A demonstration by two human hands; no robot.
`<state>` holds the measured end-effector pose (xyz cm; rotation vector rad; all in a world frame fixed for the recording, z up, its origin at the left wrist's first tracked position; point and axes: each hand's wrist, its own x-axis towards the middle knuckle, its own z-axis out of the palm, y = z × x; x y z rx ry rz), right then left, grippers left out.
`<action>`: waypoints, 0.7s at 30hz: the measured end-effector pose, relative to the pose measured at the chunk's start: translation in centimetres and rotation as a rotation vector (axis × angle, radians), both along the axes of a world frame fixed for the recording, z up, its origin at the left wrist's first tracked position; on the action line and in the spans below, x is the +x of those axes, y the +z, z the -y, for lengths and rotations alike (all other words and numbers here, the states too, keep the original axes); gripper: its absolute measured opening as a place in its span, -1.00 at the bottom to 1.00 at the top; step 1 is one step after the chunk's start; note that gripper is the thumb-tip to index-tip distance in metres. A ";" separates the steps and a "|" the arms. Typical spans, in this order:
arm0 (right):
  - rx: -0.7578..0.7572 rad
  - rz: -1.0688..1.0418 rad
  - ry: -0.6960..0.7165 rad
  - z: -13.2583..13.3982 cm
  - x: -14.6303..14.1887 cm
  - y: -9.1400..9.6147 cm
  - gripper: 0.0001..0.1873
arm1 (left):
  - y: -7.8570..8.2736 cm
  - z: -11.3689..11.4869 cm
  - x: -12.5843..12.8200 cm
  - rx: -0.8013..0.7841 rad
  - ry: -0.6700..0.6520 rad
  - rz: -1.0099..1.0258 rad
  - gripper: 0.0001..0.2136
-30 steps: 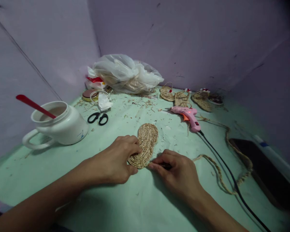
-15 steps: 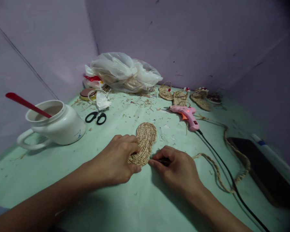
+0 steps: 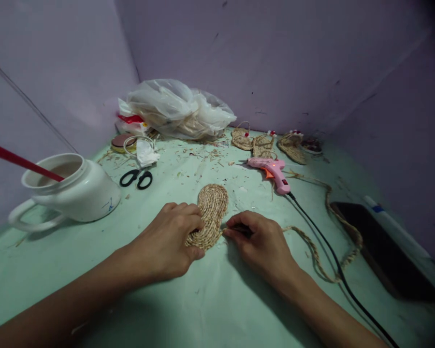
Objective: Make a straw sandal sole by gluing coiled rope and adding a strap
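A coiled sole of braided straw cord (image 3: 213, 208) lies flat on the green table in front of me. My left hand (image 3: 176, 237) grips its left lower edge, thumb at the near end and fingers curled over the side. Close to the sole's right lower edge, my right hand (image 3: 257, 241) pinches the braided cord (image 3: 313, 256) between thumb and fingers. From that hand the cord trails off to the right, looping over the black cable and the dark phone. A pink glue gun (image 3: 268, 171) with a lit orange light lies beyond my right hand.
At left stands a white mug (image 3: 97, 193) with a red handle (image 3: 25, 162) sticking out. Black-handled scissors (image 3: 145, 180) lie near it. Behind are a plastic bag (image 3: 181, 111) and several small woven slippers (image 3: 263, 145). A dark phone (image 3: 377, 241) rests at right. Straw scraps litter the tabletop.
My right hand has moved slightly up along the sole's right edge with the cord. The left hand keeps its grip. The whole view has shifted a little, so things appear further left.
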<state>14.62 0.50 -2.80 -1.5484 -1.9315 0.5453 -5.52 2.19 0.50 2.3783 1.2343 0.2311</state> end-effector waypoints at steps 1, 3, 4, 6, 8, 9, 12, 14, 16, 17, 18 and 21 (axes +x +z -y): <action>-0.002 -0.022 0.004 -0.1 0.1 0.0 -0.94 | 0.0 0.0 0.0 -0.002 0.000 -0.002 -0.80; -0.023 -0.067 0.003 -0.2 0.2 -0.1 -0.96 | 0.0 0.0 0.0 -0.005 0.001 -0.005 -0.80; -0.036 -0.081 -0.002 -0.3 0.2 -0.1 -0.96 | 0.0 0.0 0.0 -0.006 0.000 -0.005 -0.80; -0.046 -0.087 -0.013 -0.4 0.2 -0.1 -0.95 | 0.0 0.0 0.1 -0.003 -0.002 -0.004 -0.81; -0.049 -0.087 -0.021 -0.6 0.1 -0.1 -0.95 | 0.0 0.0 0.0 0.003 -0.006 -0.004 -0.82; -0.053 -0.093 -0.028 -0.7 0.0 -0.1 -0.95 | 0.0 0.0 0.0 0.005 -0.008 -0.003 -0.82; -0.061 -0.127 -0.046 -1.0 -0.2 -0.1 -0.94 | -0.2 0.0 0.0 0.010 -0.016 -0.001 -0.82; -0.029 -0.126 -0.039 -1.2 -0.2 -0.1 -0.93 | -0.2 -0.1 0.1 0.019 -0.019 0.000 -0.82; 0.011 -0.098 -0.021 -1.3 0.0 -0.1 -0.92 | -0.2 -0.1 0.1 0.029 -0.023 -0.006 -0.81; 0.021 -0.084 -0.018 -1.2 0.1 0.0 -0.93 | -0.1 -0.2 0.1 0.034 -0.027 -0.011 -0.81; 0.021 -0.076 -0.018 -1.1 0.2 0.0 -0.94 | 0.1 -0.2 -0.1 0.037 -0.036 -0.020 -0.82; -0.010 -0.090 -0.020 -0.6 0.3 0.1 -0.97 | 0.9 -0.5 -0.9 0.044 -0.075 -0.034 -0.82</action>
